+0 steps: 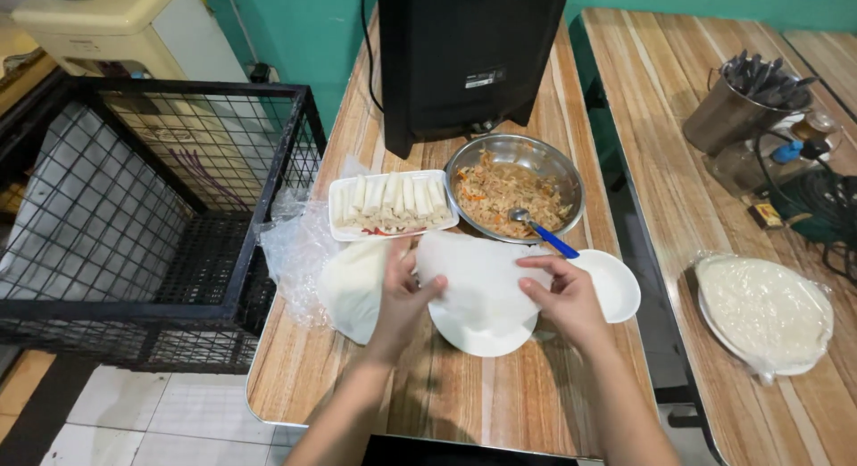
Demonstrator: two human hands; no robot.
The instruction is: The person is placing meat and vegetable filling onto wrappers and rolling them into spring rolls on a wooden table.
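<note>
Left hand (403, 292) and right hand (562, 296) each pinch an edge of one thin white wrapper (478, 278) above a white plate (482, 337); steel filling bowl (516, 189) sits just beyond on the counter (464, 399).

Shiny metal bowl (515, 153) on glossy wood-grain table (500, 395).

Two bare forearms reach forward from the bottom edge, angled slightly toward each other. The left hand (403, 292) has fingers spread and thumb pinching. The right hand (561, 295) curls inward, fingertips pinching, knuckles up.
</note>
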